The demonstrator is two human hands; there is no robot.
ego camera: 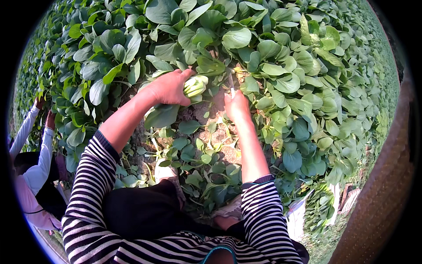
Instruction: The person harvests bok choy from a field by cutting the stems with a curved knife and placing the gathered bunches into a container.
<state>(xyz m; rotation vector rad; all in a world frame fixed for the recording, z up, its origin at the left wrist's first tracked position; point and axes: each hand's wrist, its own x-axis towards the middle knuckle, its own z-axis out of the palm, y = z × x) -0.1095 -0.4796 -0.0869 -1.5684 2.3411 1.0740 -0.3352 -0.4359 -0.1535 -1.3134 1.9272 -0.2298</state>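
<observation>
My left hand [171, 87] grips a cut bunch of leafy greens like bok choy, its pale green stalk bases [195, 86] facing right and its leaves lying under the wrist. To the right, my right hand [236, 101] is closed around the light handle of a knife [230, 79], whose narrow blade points away from me towards the base of the standing plants. Just beyond the two hands, a small leafy green plant [211, 66] stands in the soil. Loose leaves and small plants [206, 158] lie or grow on the dry soil between my forearms.
Dense rows of leafy greens [286, 76] spread ahead and to both sides. At the far left another person [36, 178] reaches into the plants. Harvested greens [318, 206] lie by white sheeting [296, 219] at lower right. My shoes [165, 171] are on the ground below.
</observation>
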